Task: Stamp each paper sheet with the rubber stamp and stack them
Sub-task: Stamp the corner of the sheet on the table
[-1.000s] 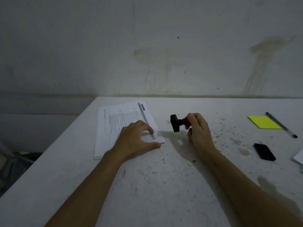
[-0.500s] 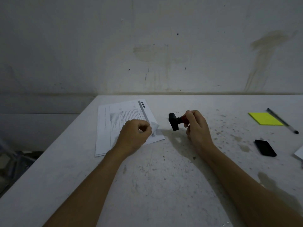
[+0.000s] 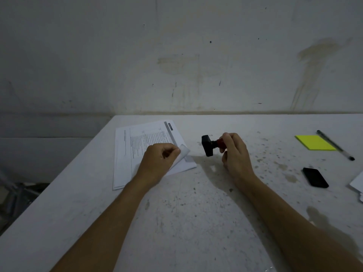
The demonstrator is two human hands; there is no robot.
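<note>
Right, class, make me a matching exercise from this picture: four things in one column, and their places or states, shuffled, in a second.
1. rubber stamp
2. top sheet's corner
3. yellow sticky pad
4. black phone

A. lying flat near the table's right edge
B. beside the pen
C. held in the right hand
D. pinched up by the left hand

Pairs: 1-C, 2-D, 3-B, 4-A

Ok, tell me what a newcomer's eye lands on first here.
The right hand mid-table, holding a rubber stamp sideways off the table. Just left of it, the left hand pinches up the curled corner of the top sheet of a paper stack. At far right lies a bright yellow sticky pad.
</note>
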